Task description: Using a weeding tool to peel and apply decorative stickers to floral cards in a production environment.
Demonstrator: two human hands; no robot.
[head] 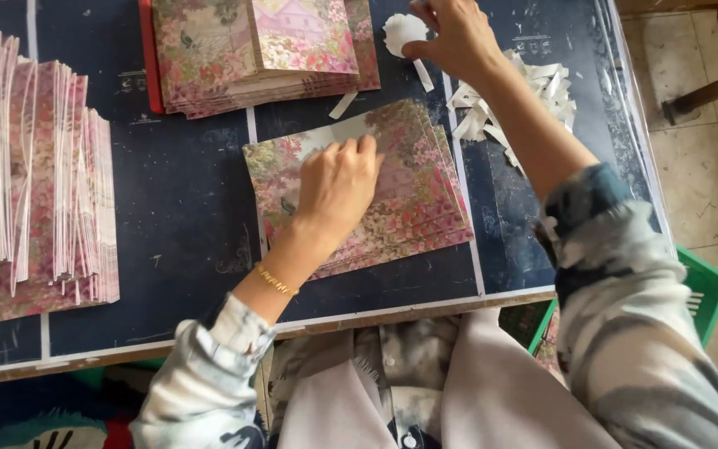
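Dark blue, scuffed tabletop [184, 208] with pale taped lines carries my work; tiled floor [708, 191] and a green basket [704, 291] lie to my right. My left hand [338, 183] presses its curled fingers flat on the floral envelope stack [425, 208] before me. My right hand [459, 37] pinches a white paper strip [405, 35] beside the heap of peeled strips [533, 91]. More floral envelopes [243, 58] wait beyond.

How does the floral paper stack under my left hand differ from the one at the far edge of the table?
The near stack lies tilted under the left hand; the far stack sits squarer and untouched. The near stack looks thinner; the far stack is thicker, beside a red edge. Both carry the same pink floral print.
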